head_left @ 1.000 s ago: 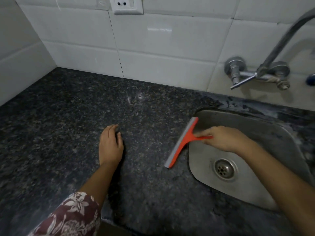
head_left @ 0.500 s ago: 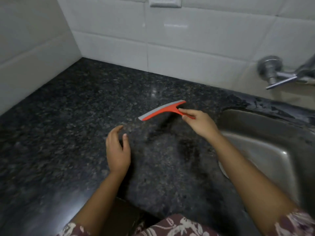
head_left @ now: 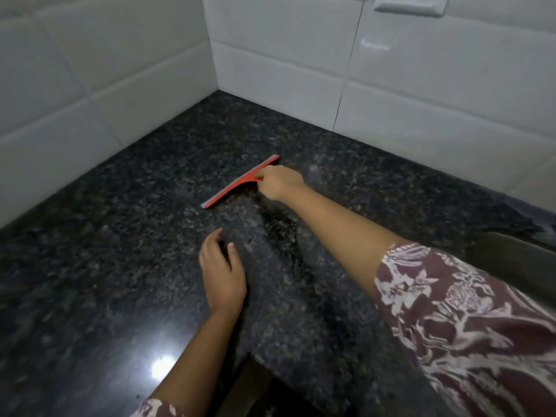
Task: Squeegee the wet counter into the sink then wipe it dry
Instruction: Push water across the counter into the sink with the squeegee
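Right hand (head_left: 281, 182): fingers curled round the squeegee (head_left: 240, 182) handle, gripping it. The red bar with its grey blade runs diagonally out from those fingers, one end toward the wall corner, the other toward the left hand. Blade edge is down at the counter (head_left: 120, 236) — actual contact cannot be told.

Left hand (head_left: 222, 275): fingers loosely curved, thumb apart, holding nothing, low over the counter on the near side of the blade. Whether it touches is unclear.

A duller smeared strip lies on the dark stone between the left fingers and the blade.

Sink (head_left: 517, 260): only a dark edge shows, well to the right of both hands, beyond the patterned sleeve (head_left: 466, 326).

White tiles (head_left: 421, 85) lie beyond the right fingers.
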